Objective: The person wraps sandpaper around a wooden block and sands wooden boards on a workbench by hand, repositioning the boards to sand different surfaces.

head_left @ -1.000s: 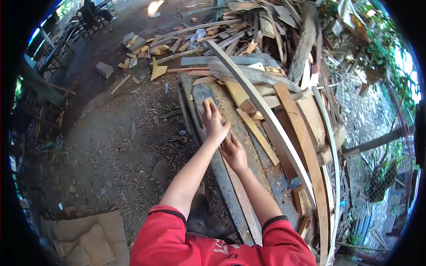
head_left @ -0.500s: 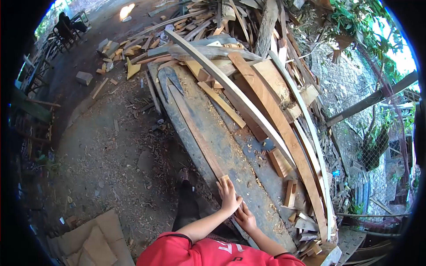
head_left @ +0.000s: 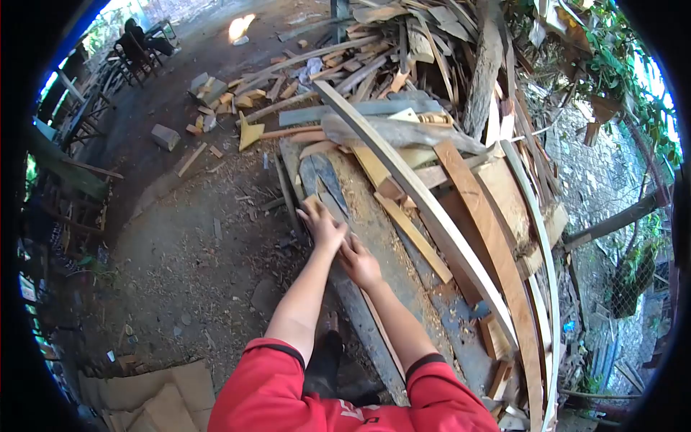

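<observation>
Both my hands are on a wooden hand plane (head_left: 314, 202), mostly hidden beneath them; only its light wooden front end shows clearly. My left hand (head_left: 324, 226) is curled over the front part. Close behind it, my right hand (head_left: 360, 263) grips the rear part. The plane sits on a long narrow wooden strip (head_left: 385, 327) lying lengthwise on the workbench (head_left: 392, 277). At the far end of the bench, the strip runs up to a dark V-notched stop (head_left: 314, 167).
Long curved boards, including a pale one (head_left: 425, 194) and a brown one (head_left: 489, 252), lie along the bench's right side. Offcuts and a scrap-wood pile (head_left: 389, 54) fill the far end. Shavings litter the ground (head_left: 194, 259). Flattened cardboard (head_left: 162, 396) lies at lower left.
Both hands have slid the plane forward along the strip, from the near part of the bench almost to the notched stop. My arms are now stretched out and the view has shifted.
</observation>
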The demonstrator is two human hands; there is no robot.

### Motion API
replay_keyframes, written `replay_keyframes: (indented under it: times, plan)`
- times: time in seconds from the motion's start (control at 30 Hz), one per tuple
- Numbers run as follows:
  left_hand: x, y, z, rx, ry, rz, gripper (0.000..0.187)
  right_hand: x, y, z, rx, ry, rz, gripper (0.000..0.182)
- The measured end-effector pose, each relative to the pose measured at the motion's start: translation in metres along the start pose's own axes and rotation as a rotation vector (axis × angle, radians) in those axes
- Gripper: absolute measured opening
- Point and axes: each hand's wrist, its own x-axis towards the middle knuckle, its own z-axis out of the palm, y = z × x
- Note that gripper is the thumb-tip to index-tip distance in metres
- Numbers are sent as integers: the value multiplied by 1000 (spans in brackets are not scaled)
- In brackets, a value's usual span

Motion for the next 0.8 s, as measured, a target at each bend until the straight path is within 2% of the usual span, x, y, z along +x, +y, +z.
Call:
replay_keyframes:
  times: [0.03,0.1,0.2,0.23,0.33,0.5,0.53,0.57,0.67,0.8]
  plan:
    - [19,2,-14,29,20,-25,89,21,-8,-1,22,-5,-19,49]
    - [35,20,-41,-19,67,46,90,36,-26,-15,50,35,-13,49]
    - [1,47,-46,-69,49,121,85,-1,-28,-36,35,116,-39,51]
    - [-23,55,-42,-74,62,168,84,-26,-26,-44,19,162,-66,52]
    - [-127,81,-25,-97,-91,179,88,-135,-22,-59,6,139,56,47]
    - [-328,100,-6,-184,-279,182,88,-333,-35,-90,-69,-20,211,47]
    - [-365,93,4,-188,-315,194,96,-364,-40,-96,-71,-45,228,46]
    - [-394,94,5,-177,-318,204,96,-392,-43,-100,-62,-95,255,53]
    - [-424,116,-5,-173,-418,155,90,-433,-44,-103,-50,-94,310,55]
    - [-391,115,-5,-123,-429,158,88,-403,-33,-96,-99,-93,261,53]
